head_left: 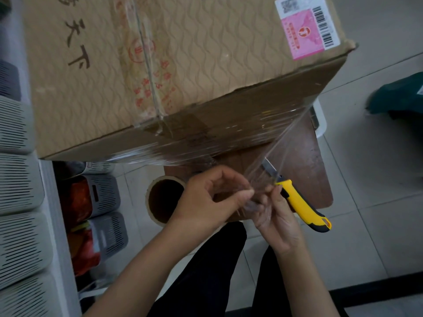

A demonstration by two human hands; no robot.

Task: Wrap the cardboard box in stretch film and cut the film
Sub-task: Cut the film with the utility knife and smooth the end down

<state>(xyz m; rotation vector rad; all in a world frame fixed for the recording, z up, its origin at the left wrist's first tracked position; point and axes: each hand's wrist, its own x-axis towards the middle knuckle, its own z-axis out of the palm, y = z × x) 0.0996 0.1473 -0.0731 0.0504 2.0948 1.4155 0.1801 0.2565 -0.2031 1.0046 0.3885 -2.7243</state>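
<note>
Right grip [278, 216] holds knife [299, 202] at film [270, 161]; left hand [212, 197] pinches it.

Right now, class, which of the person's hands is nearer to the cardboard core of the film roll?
Left. The left hand is right beside the cardboard core, overlapping its right edge in the view. The right hand, holding the yellow knife, is farther right.

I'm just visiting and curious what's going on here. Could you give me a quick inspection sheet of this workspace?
Surface: brown stool under the box, tiled floor.
Job's things: box, sides wrapped in film; film roll below; knife, blade out.
Clutter: grey baskets on left shelf.
Hands: left hand pinches film; right hand holds knife and film.
Cables: nothing seen.
Surroundings: green bag on floor.
</note>
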